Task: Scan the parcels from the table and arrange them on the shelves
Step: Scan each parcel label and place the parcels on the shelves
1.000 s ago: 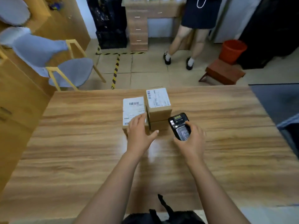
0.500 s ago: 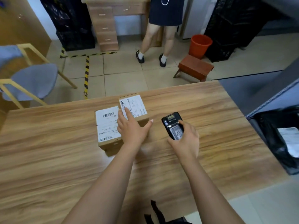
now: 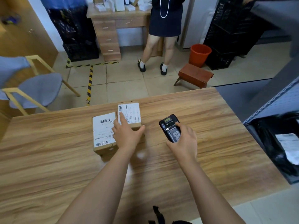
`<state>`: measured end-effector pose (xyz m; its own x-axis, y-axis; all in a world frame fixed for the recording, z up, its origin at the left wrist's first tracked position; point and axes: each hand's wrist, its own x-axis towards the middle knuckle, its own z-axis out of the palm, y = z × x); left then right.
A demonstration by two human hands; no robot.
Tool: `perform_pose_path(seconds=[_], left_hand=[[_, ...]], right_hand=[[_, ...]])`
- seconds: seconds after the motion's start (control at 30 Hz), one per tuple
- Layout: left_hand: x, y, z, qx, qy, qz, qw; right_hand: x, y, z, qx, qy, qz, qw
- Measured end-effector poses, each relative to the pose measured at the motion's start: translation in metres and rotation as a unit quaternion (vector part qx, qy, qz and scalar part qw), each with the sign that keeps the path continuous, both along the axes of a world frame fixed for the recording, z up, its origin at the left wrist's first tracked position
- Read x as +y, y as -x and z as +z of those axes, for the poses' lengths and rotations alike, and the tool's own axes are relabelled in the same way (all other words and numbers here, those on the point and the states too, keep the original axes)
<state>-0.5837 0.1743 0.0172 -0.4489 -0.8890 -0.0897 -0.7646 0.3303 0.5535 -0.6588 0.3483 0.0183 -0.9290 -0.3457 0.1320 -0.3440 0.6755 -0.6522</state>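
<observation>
The left hand (image 3: 127, 135) lies spread on the right cardboard parcel (image 3: 131, 114) near the tabletop's (image 3: 210, 126) far edge. The right hand (image 3: 184, 140) grips a handheld scanner (image 3: 169, 125).

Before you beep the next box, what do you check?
1. Grip on scanner by right hand: ok.
2. Labels up on left box and right box: ok.
3. Steadying, left hand flat on right box: ok.
4. Barcode on right box uncovered: cannot tell, a finger lies right beside it.
5. Aim, scanner over a label: not ok, it is held off to the right of both boxes.
</observation>
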Motion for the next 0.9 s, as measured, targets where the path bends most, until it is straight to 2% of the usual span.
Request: perform_pose_path(seconds=[0.1,0.23,0.33,0.53,0.9], left_hand=[[-0.002,-0.010,0.001,0.012,0.033,-0.051,0.998],[-0.015,-0.027,0.010,0.001,0.101,-0.148,0.984],[-0.028,-0.039,0.018,-0.031,0.149,-0.195,0.969],[-0.042,-0.051,0.031,-0.084,0.197,-0.221,0.952],[-0.045,-0.064,0.036,-0.135,0.260,-0.219,0.931]], right_hand=[[0.000,0.006,0.007,0.015,-0.021,0.033,0.999],[-0.001,0.024,0.032,0.063,-0.086,0.141,0.984],[-0.005,0.033,0.056,0.114,-0.141,0.210,0.961],[-0.022,0.032,0.086,0.203,-0.204,0.312,0.906],[-0.040,0.018,0.111,0.101,-0.194,0.306,0.926]])
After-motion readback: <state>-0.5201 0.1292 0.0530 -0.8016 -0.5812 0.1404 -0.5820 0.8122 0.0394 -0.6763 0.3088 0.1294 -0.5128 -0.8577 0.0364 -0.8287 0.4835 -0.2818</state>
